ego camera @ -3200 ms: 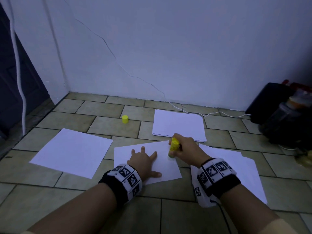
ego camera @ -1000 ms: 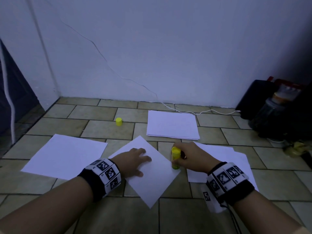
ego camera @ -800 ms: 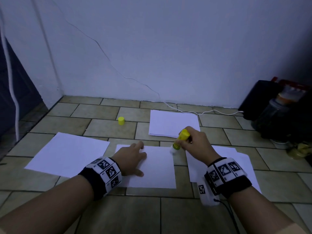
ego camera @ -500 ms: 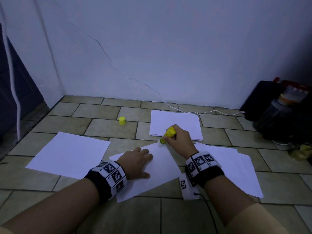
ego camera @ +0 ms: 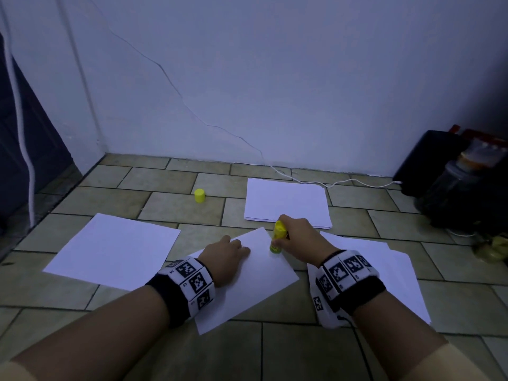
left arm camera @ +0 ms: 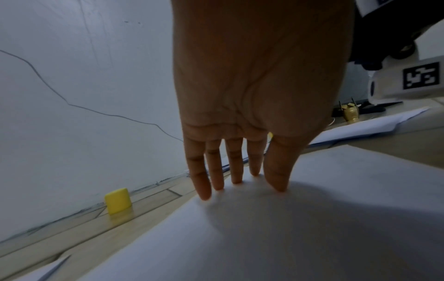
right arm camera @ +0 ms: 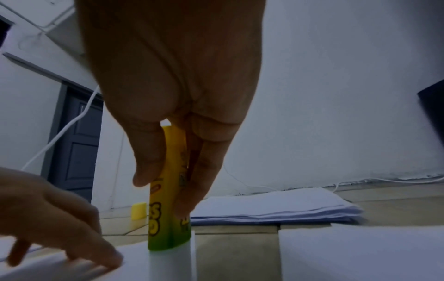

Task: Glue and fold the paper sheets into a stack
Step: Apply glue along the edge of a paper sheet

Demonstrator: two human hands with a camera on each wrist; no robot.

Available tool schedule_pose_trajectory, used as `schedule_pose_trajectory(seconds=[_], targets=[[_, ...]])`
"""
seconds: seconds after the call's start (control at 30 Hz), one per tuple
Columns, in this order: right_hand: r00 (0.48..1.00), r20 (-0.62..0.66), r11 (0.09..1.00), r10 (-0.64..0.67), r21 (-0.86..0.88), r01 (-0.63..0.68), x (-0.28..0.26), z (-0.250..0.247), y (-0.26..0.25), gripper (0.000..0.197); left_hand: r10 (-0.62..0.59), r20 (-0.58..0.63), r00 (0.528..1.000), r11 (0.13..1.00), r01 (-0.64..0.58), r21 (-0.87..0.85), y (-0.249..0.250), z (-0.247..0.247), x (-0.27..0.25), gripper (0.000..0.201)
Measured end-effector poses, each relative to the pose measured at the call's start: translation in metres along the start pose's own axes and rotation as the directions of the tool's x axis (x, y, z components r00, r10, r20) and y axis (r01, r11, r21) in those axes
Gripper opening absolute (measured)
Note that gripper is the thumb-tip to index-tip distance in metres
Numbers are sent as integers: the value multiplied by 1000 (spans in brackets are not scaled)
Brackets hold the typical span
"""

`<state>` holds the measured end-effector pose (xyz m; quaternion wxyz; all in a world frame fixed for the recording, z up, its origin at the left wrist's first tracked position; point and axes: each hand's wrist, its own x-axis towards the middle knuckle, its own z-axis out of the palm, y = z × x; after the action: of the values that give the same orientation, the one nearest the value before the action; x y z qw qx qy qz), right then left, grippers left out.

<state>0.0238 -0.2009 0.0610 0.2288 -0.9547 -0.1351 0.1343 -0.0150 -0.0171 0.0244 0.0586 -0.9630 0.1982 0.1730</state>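
Paper (ego camera: 255,273) has turned under your flat left hand (ego camera: 224,255); your right hand (ego camera: 298,237) pinches the glue stick (ego camera: 277,237) upright on its edge.

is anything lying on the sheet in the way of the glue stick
Nothing visible blocks it. The yellow glue stick, held by the right hand, already touches the white paper sheet near its far corner. The left hand presses the sheet off to the side.

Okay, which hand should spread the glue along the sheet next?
Right. The right hand already grips the glue stick, tip down on the sheet; the left hand lies flat, pinning it.
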Motion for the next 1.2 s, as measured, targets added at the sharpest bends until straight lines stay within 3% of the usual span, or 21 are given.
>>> schedule_pose_trajectory(seconds=[0.17,0.3,0.43,0.63,0.8,0.97,1.07,1.2], targets=[[998,55,1000,-10,-22,11,-19,-4,12,24,17,-8,1000,996,-16,86,0,-2,3,53],[996,81,998,-23,-52,27,-24,-6,17,36,26,-34,999,996,-23,89,-3,-6,3,51],[994,110,997,-17,-73,25,-21,-18,15,21,23,-48,999,993,-17,121,-4,-8,3,55],[987,-161,974,-12,223,48,-4,-36,9,19,-18,-100,995,991,31,129,-11,-3,-2,72],[977,-211,958,20,285,42,16,-24,4,23,-43,-70,997,993,50,105,-21,-1,-5,44],[975,-221,951,29,307,42,34,-5,-2,28,-122,-55,991,984,128,125,-31,-3,-8,46],[969,-243,938,48,345,40,42,6,-9,28,-138,-77,987,983,146,109,-34,-4,-9,58],[960,-278,909,37,409,83,50,21,-23,23,-153,-39,987,988,152,-15,-35,0,-10,54]])
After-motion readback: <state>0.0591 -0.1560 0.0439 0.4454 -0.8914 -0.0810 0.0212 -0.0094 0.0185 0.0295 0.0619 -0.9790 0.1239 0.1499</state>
